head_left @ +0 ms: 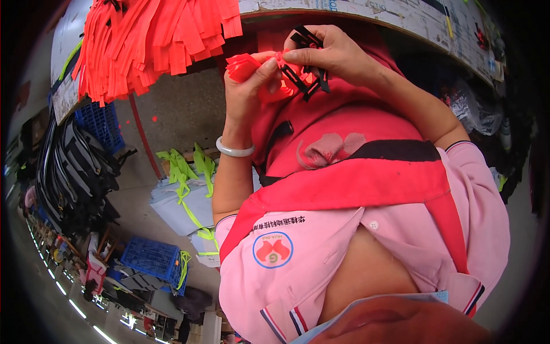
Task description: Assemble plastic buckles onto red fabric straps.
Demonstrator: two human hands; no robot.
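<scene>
At the upper middle of the frame, here are both your hands, up close together over your red apron, near the edge of the surface. Between them sits the red strip. Your left hand has thumb and fingers clamped on it, with the folded end poking out past the thumb; the short grip seems meant to stop it slipping. And your right hand comes in from the right, thumb pressed toward the curled first finger, pinching where the strip meets the black buckles. Some of those buckles lie over the fingers, others dangle below, probably gathered that way so they stay within reach. Just how strip and buckle join is hidden under your thumb.

Over at the upper left, a thick bunch of strips spills off the surface, loose ends down, likely so that single ones pull free easily. Farther down on the left hang black straps, bunched lengthwise, perhaps against tangling. Left of your forearm, green straps lie across pale sheets, and lower still stands a blue crate.
</scene>
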